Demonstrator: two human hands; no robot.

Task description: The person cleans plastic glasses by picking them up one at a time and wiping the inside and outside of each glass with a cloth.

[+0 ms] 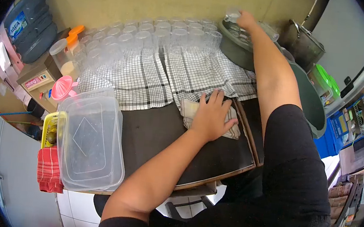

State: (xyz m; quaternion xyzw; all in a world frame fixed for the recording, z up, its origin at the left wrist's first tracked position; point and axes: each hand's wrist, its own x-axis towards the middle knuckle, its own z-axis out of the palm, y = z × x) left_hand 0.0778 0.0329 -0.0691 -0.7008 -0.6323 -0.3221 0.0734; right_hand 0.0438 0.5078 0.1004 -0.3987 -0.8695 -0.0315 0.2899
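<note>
On the left of the worktop [149, 132], a clear plastic box [89, 144] lies along the front edge, beside a yellow basket [50, 120]; neither seems part of the work in hand. Next come the glasses [144, 40], standing in close rows along the back of two checked cloths [143, 88], near the wall. Judging by their number, a large share is already placed. The cloths stretch on in front of the rows, toward the person.

Near the middle, the person's left hand [211, 116] lies flat on a folded cloth [189, 109], its fingers spread and grasping nothing.

Farther right, at the back, a clear glass [232, 16] is over a grey-green basin [235, 52], and the fingers of the right hand [246, 20] appear to be grasping it. More clear glassware [241, 34] shows inside the basin, so the job looks well advanced but unfinished. How many pieces remain cannot be counted, as the right forearm crosses in front. A larger green tub [310, 99] stands beyond that arm.
</note>
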